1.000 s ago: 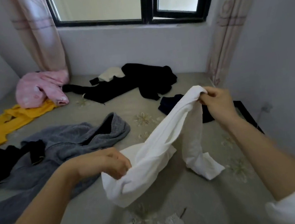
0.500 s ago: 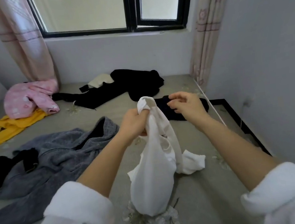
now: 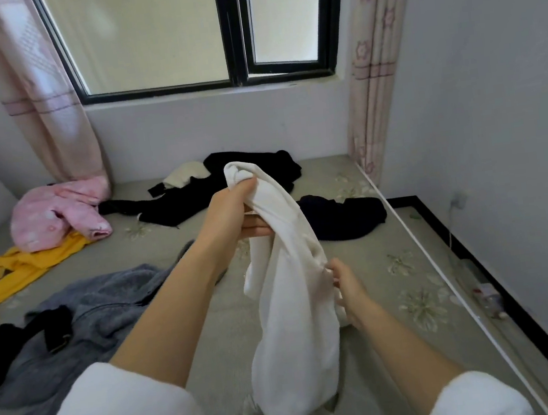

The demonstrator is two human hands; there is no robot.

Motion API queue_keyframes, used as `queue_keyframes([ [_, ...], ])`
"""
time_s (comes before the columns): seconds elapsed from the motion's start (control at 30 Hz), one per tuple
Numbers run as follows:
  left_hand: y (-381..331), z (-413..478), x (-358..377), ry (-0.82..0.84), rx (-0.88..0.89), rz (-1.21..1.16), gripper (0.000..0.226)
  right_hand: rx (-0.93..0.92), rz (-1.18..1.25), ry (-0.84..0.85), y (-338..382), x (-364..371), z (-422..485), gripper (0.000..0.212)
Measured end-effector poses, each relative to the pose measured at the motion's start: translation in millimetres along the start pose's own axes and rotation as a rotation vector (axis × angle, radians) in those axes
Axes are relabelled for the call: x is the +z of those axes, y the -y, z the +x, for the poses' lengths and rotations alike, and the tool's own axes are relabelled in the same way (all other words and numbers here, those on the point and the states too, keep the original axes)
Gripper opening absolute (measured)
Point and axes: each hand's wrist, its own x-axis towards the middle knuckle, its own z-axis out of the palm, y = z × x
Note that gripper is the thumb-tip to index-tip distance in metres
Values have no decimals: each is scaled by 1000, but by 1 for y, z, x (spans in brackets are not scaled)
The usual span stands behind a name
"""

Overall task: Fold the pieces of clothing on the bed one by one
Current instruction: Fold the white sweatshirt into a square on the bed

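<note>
Grip shift: R hand (image 3: 346,288) has dropped from the top of the white garment (image 3: 295,335) to its side edge, approx 4 o'clock. L hand (image 3: 235,212) keeps the top bunched, raised at 12. Fingers (image 3: 260,230) of both curl on cloth. Garment hangs over the bed (image 3: 368,254); still being sorted out, no fold yet.

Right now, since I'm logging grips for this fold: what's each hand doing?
Left hand: closed, gripping the top of the white garment, which hangs down.
Right hand: closed, pinching the white garment's side lower down.
</note>
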Motion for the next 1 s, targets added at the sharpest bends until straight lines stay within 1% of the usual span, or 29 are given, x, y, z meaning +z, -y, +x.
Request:
queue_keyframes([
  [0.03,-4,0,-2,3,11,-13,23,41,80,64,8,2,2,15],
  [0.07,-7,0,-3,7,19,-23,24,57,72,139,16,5,5,17],
  [0.1,-11,-1,-5,6,24,-32,25,33,-32,195,21,10,6,19],
  [0.13,-14,-1,-6,-4,26,-40,26,-7,-153,210,25,14,8,19],
  [0.17,-16,0,-9,-27,27,-40,28,-53,-249,187,27,17,10,14],
  [0.23,-19,0,-19,-104,21,-27,30,-133,-332,105,33,13,15,13],
  [0.37,-19,5,-47,-213,-41,-30,31,-283,-316,-11,70,-14,22,17],
  [0.4,-20,7,-53,-247,-53,20,31,-322,-304,-58,82,-20,22,18],
  [0.43,-19,9,-57,-308,-52,139,33,-369,-299,-112,95,-25,21,19],
  [0.47,-16,12,-63,-407,-29,314,37,-423,-303,-160,108,-29,19,20],
  [0.5,-13,11,-67,-511,29,472,39,-482,-323,-199,120,-32,16,22],
  [0.53,-11,9,-71,-576,123,552,36,-542,-345,-221,133,-35,13,22],
  [0.57,-10,4,-73,-592,205,553,33,-606,-367,-225,145,-37,10,23],
  [0.63,-13,2,-79,-542,288,476,25,-741,-419,-218,171,-37,1,25],
  [0.73,-37,6,-86,-476,246,360,34,-891,-482,-257,214,-36,-15,21],
  [0.77,-48,9,-89,-477,266,328,35,-936,-494,-259,229,-37,-20,20],
  [0.83,-66,12,-93,-458,377,276,40,-1013,-502,-215,254,-42,-32,20],
  [0.87,-73,13,-95,-434,435,282,46,-1029,-504,-152,264,-45,-38,23],
  [0.9,-79,13,-96,-400,474,305,49,-1017,-536,-69,272,-48,-45,30],
  [0.97,-84,14,-99,-320,456,369,51,-935,-727,64,278,-53,-56,53],
  [1.0,-85,13,-101,-271,415,397,47,-874,-855,101,277,-56,-58,60],
])
